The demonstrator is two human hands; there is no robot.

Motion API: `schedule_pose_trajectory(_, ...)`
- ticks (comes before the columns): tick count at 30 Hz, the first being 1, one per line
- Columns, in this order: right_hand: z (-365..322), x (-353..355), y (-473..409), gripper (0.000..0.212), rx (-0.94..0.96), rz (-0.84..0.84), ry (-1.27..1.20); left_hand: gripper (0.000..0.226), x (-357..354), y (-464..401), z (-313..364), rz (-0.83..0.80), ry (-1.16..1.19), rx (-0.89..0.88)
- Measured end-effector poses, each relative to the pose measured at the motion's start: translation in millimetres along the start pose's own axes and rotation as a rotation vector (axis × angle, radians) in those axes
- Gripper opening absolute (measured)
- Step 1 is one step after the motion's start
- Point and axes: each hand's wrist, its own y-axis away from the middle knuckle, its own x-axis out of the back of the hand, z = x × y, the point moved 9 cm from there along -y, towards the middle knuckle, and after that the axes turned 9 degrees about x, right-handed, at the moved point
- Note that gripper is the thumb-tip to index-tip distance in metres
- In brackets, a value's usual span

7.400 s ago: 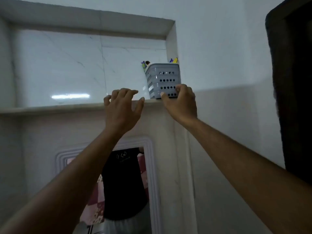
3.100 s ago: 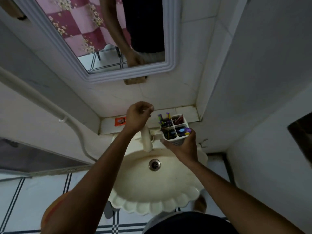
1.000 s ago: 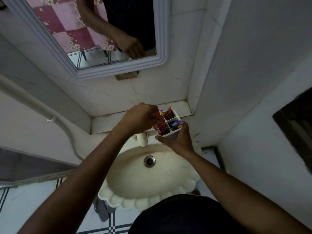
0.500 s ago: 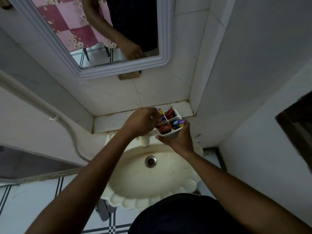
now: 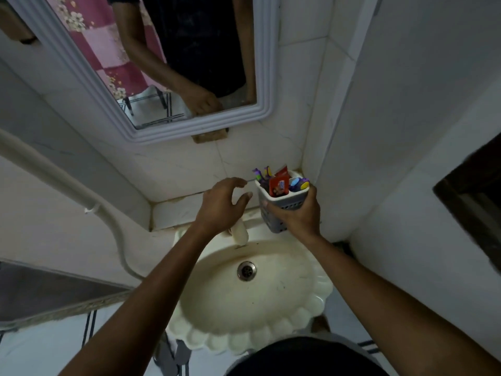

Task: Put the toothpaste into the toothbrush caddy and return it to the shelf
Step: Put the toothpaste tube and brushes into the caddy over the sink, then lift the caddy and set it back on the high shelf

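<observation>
Toothpaste (image 5: 279,183) sits in the caddy (image 5: 282,210), above the sink (image 5: 271,308) rim. Right hand (image 5: 296,213) clamps the caddy; left hand (image 5: 221,206) beside it, fingers spread, empty. One-handed lift risks tipping and spilling brushes.

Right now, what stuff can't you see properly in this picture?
- Toothpaste: its lower part is sunk in the caddy; the label is too small to read.
- Caddy: the right hand wraps its lower body, hiding the base.
- Toothbrushes: only the tops poke out; too small to count.
- Tap: mostly hidden under the left hand.
- Shelf: outside the head view.
- Sink: its near rim is hidden by the person's body.
</observation>
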Motion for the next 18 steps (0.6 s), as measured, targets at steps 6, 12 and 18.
schedule_pose_trajectory(6, -16.5, 25.1, 2.9, 0.114, 0.046, 0.068, -0.033, 0.050, -2.5, 10.0, 10.0, 0.003, -0.005, -0.003)
schedule_pose_trajectory(12, -36.1, 59.7, 4.3, 0.116, 0.145, 0.068, -0.042, 0.052, 4.7, 39.4, 35.0, 0.092, 0.009, 0.045)
schedule_pose_trajectory(18, -68.7, 106.2, -2.0, 0.116, 0.202, 0.050, -0.069, 0.055, 12.0, 69.0, 80.1, 0.184, 0.014, 0.095)
